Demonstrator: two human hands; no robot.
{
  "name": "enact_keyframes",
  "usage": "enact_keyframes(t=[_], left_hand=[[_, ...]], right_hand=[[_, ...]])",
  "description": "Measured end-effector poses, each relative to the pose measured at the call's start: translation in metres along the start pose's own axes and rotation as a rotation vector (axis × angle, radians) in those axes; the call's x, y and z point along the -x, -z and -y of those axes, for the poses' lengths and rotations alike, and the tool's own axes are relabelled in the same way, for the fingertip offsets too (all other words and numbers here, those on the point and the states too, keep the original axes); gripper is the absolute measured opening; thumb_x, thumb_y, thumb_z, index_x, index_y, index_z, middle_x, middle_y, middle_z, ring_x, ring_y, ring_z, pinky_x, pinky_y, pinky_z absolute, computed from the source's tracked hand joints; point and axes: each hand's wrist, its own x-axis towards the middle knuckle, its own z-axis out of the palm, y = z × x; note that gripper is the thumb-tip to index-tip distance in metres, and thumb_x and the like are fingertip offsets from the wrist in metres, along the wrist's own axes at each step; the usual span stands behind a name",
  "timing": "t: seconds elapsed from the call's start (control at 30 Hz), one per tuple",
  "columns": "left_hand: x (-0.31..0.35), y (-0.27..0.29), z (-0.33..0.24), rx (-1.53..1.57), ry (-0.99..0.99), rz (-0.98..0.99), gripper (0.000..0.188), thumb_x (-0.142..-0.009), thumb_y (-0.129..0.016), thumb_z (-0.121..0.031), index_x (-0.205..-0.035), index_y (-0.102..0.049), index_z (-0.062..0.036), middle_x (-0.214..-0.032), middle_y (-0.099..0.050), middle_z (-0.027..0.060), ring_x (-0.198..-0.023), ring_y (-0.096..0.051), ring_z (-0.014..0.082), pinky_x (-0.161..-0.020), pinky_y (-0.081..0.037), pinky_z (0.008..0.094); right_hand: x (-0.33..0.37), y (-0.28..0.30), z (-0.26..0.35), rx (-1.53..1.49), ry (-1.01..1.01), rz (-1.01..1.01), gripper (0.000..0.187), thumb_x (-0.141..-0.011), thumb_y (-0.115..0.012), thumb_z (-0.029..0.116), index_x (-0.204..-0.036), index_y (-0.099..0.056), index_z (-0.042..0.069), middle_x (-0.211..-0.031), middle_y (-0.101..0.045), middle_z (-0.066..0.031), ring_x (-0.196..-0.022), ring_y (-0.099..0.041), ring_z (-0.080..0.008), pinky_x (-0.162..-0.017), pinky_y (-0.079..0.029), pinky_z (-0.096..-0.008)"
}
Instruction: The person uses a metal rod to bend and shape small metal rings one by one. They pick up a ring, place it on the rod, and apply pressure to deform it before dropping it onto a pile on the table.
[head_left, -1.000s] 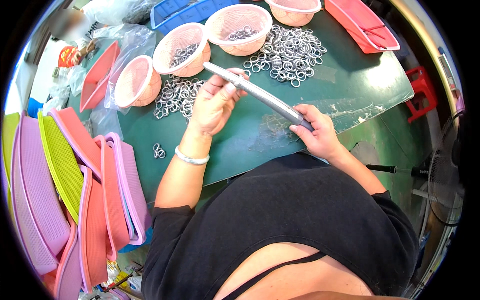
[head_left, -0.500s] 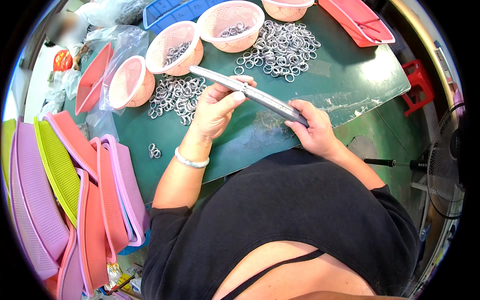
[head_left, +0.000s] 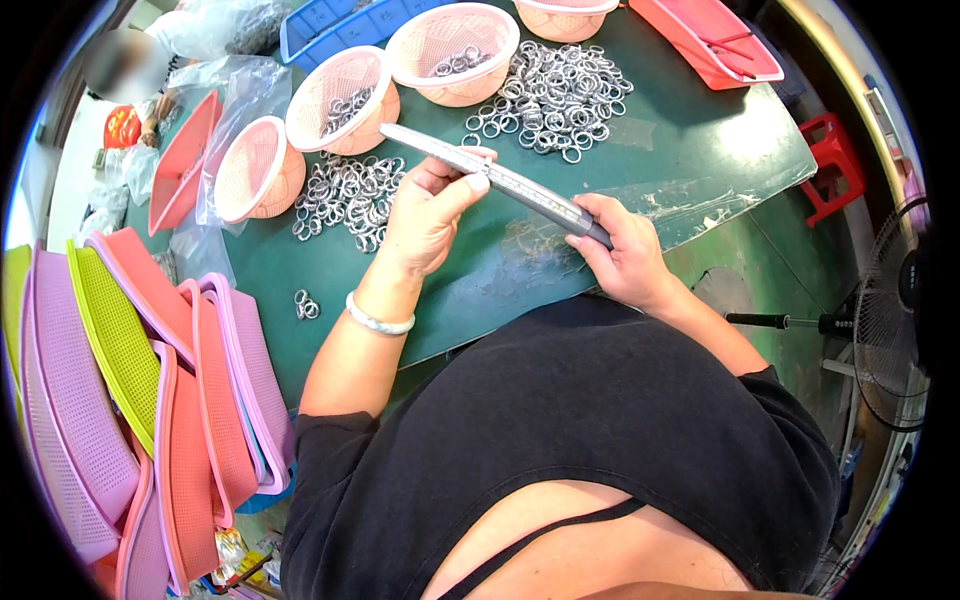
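Observation:
A tapered grey ring mandrel (head_left: 535, 195) with a marked scale slants across the front of me, above the table. My right hand (head_left: 628, 252) grips its thick dark handle end. Around its middle, the thumb and fingers of my left hand (head_left: 432, 212) are closed, and the thin tip points up and left past them. Any ring under the left thumb is too covered to make out. Beyond the left hand lies a pile of silver rings (head_left: 350, 195). Farther right is a larger ring pile (head_left: 568, 100).
Pink baskets, among them one basket (head_left: 347, 62) with rings inside, line the far side near a blue tray (head_left: 350, 28). A few rings (head_left: 306, 305) lie apart at left. Stacked plastic baskets (head_left: 200, 420) stand left; a red stool (head_left: 832, 170) and fan (head_left: 890, 310) are right.
The ring that showed around the mandrel by my left thumb is no longer plainly visible. Both hands keep nearly the same place, and the view has shifted slightly.

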Motion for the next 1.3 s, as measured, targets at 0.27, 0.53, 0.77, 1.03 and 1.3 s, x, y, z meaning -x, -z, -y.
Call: enact_keyframes(t=[0.27,0.53,0.77,1.03,1.3], left_hand=[[-0.078,0.035,-0.058,-0.162,-0.402,-0.321,0.028,-0.084,-0.057,-0.013,-0.108,-0.055,0.0019,-0.086,-0.061,0.0049,-0.075,-0.057,0.0145,-0.070,-0.046,0.0259],[-0.080,0.023,-0.054,-1.475,-0.125,-0.301,0.034,-0.075,-0.064,-0.027,-0.093,-0.061,0.0020,-0.079,-0.064,0.0156,-0.078,-0.062,0.0311,-0.070,-0.048,0.0383],[-0.026,0.021,-0.019,-1.806,0.072,-0.068,0.028,-0.070,-0.070,-0.027,-0.076,-0.062,-0.0015,-0.071,-0.061,0.0164,-0.068,-0.059,0.0330,-0.063,-0.046,0.0410],[-0.027,0.036,-0.020,-0.405,0.115,-0.298,0.013,-0.083,-0.062,-0.011,-0.077,-0.054,-0.0025,-0.074,-0.062,0.0065,-0.064,-0.059,0.0125,-0.056,-0.048,0.0207],[-0.022,0.047,-0.030,0.156,-0.090,-0.125,0.005,-0.085,-0.058,-0.008,-0.083,-0.055,-0.0043,-0.095,-0.062,0.0139,-0.078,-0.063,0.0166,-0.070,-0.054,0.0251]], right_hand=[[0.007,0.007,-0.003,-0.228,-0.208,-0.017,0.030,-0.076,-0.063,0.000,-0.103,-0.052,0.000,-0.078,-0.059,-0.0090,-0.069,-0.059,-0.0155,-0.063,-0.046,-0.0261],[0.009,0.006,-0.010,-0.392,-0.291,-0.050,0.029,-0.078,-0.060,-0.003,-0.105,-0.051,-0.001,-0.082,-0.060,-0.0061,-0.071,-0.056,-0.0091,-0.065,-0.045,-0.0230],[0.007,0.005,-0.009,-0.354,-0.256,-0.027,0.028,-0.077,-0.061,-0.002,-0.103,-0.051,-0.001,-0.082,-0.061,-0.0075,-0.072,-0.056,-0.0100,-0.065,-0.045,-0.0234],[0.008,0.010,-0.010,-0.253,-0.217,0.057,0.029,-0.076,-0.064,0.002,-0.102,-0.052,0.000,-0.077,-0.060,-0.0104,-0.068,-0.060,-0.0174,-0.062,-0.046,-0.0269],[0.008,0.010,-0.008,-0.124,-0.165,0.106,0.032,-0.074,-0.066,0.008,-0.102,-0.053,0.001,-0.078,-0.061,-0.0138,-0.069,-0.062,-0.0268,-0.060,-0.047,-0.0320]])
